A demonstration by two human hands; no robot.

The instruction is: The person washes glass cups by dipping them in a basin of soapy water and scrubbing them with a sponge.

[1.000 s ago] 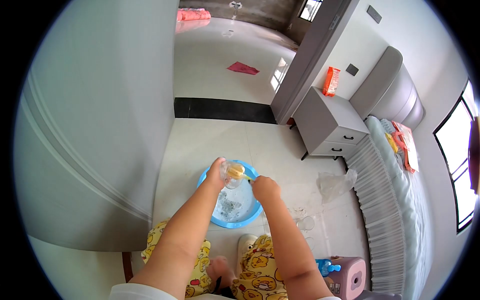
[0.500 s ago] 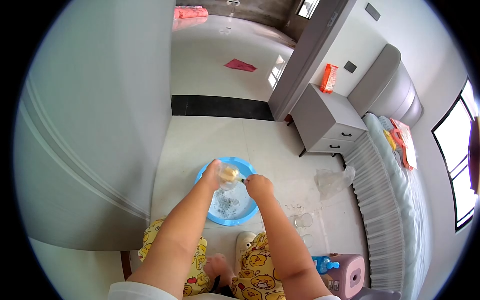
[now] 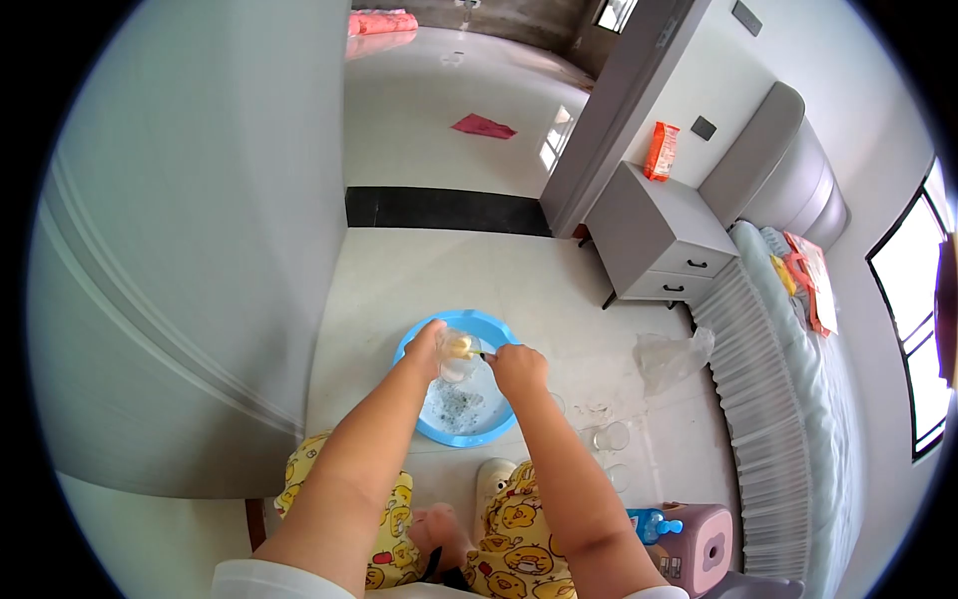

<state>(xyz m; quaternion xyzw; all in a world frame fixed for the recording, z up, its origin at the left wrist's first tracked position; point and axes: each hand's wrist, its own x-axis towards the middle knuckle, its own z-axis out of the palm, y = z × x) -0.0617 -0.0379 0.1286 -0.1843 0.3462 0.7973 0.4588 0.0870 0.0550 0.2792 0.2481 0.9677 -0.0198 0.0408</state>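
My left hand (image 3: 426,349) is closed round a clear glass (image 3: 457,369), held above a blue basin (image 3: 506,420) on the floor. Inside the glass is the pale yellow head of a brush (image 3: 461,346). Its thin handle runs to my right hand (image 3: 518,369), whose fingers are wrapped round it. Sudsy water (image 3: 455,407) with grey bubbles fills the basin below both hands.
Clear glasses (image 3: 612,436) stand or lie on the floor to the right, near a plastic bag (image 3: 673,360). A pink stool (image 3: 701,547) and a blue pump bottle (image 3: 651,524) are at lower right. Beyond them are a bed (image 3: 798,419) and grey nightstand (image 3: 667,235).
The glass and both hands have shifted slightly left. The brush head has changed its angle inside the glass. The camera view has shifted a little.
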